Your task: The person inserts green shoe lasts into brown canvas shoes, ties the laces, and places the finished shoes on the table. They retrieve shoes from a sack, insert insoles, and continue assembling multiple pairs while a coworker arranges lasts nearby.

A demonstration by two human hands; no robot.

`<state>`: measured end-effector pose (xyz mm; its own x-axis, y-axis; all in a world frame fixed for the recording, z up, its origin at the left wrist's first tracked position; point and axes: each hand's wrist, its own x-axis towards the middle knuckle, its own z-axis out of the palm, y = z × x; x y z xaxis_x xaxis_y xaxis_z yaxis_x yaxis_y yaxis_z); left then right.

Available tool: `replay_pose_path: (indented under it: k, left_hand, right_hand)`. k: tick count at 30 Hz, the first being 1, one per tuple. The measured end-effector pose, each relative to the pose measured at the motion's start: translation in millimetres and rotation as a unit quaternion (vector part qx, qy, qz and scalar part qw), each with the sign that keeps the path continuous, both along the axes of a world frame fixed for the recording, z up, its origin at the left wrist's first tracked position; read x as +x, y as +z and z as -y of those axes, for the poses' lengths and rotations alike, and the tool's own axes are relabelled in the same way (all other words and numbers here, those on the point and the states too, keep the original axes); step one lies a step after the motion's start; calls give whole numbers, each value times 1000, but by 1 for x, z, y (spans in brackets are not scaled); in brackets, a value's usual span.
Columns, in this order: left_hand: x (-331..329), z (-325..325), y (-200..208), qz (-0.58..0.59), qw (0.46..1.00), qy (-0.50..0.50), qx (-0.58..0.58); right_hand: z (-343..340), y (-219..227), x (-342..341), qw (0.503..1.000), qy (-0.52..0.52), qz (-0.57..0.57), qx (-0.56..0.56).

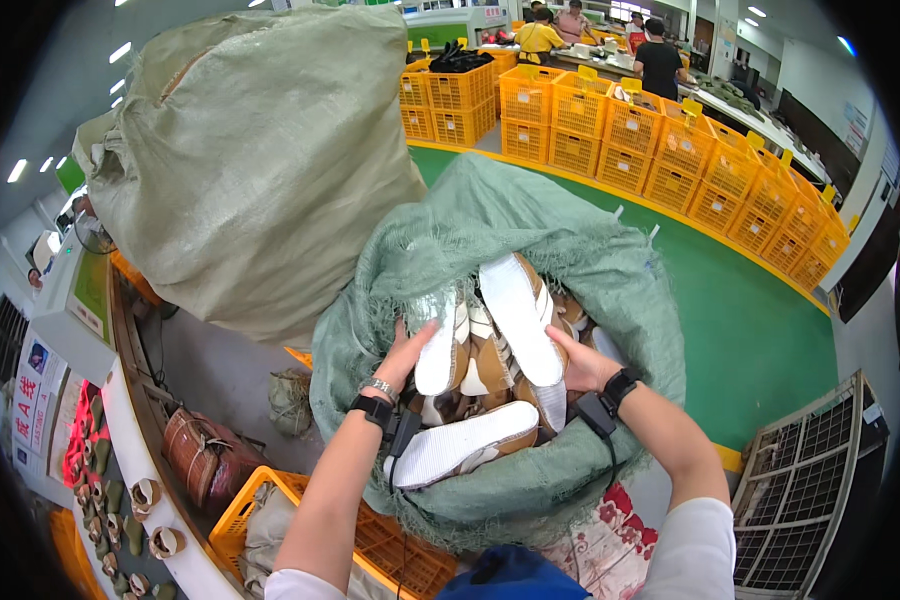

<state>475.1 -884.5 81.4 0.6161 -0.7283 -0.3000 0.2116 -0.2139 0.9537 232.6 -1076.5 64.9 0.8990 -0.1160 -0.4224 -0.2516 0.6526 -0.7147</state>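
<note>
An open green woven sack in front of me is full of tan and white shoe uppers with white ribbed bottoms. My left hand is closed on the side of one shoe upper, the thumb on its white bottom and the fingers mostly hidden. On the right, my right hand grips a longer-looking shoe upper, thumb at its edge, the other fingers out of sight. Below both hands another shoe upper lies bottom up across the pile. Each wrist wears a black strap with a small device.
A big, full beige sack stands at the far left. Stacked orange crates line the green floor behind. Left are a conveyor with small shoe parts and an orange crate; right, a metal mesh rack. Several people work at far tables.
</note>
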Motion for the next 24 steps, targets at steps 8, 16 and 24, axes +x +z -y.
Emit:
replay_pose_path:
  k: [8,16,24]
  left_hand:
    - [-19,19,101,18,986,-167,-11]
    - [-55,-104,76,-4,930,-339,144]
    - [-36,-124,6,-72,880,-441,162]
  right_hand:
    - [6,87,-12,988,-70,92,-101]
    - [-130,47,-107,983,-60,-67,158]
    - [-133,13,-85,985,9,-37,166]
